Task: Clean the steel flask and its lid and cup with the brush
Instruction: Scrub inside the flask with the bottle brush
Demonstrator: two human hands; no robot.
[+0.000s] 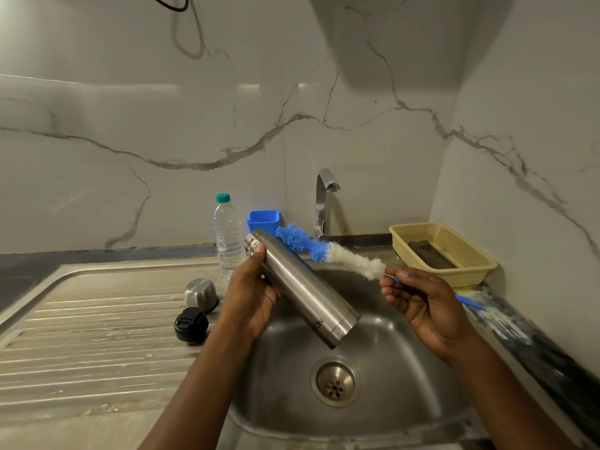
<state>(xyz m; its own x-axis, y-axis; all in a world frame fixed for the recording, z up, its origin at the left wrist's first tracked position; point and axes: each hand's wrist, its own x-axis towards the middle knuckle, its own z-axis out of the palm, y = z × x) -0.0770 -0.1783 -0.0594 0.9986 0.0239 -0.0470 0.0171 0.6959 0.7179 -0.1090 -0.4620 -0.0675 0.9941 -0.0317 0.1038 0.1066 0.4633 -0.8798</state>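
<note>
Two hands over the sink, brush lined up with the flask

Both hands work above the sink (383,326). The left hand (250,295) wraps the flask (303,287) near its open neck, thumb on top and fingers (259,250) curled round the steel body; the flask slants, mouth up and away, base down toward the right hand (422,303). That hand pinches the brush (328,251) by its thin blue handle, fingers (394,289) pressed together just behind the white bristles. The bristle head runs from those fingers up and leftward, its blue tip lying just beside the flask's mouth, behind the neck; whether it touches the rim I cannot tell.

Left of the left hand, on the draining board, sit the cup (201,294), upside down, and the black lid (191,323), close together and well apart from the brush. A bottle (228,237) stands beyond them, near the tap (324,203).

Judging by this, the flask comes first, and the brush is not yet inside. The next move calls for swinging the blue tip round to the mouth, lining the head with the flask's axis and pushing it in, while the left hand keeps a firm grip. No water runs from the tap.
</note>
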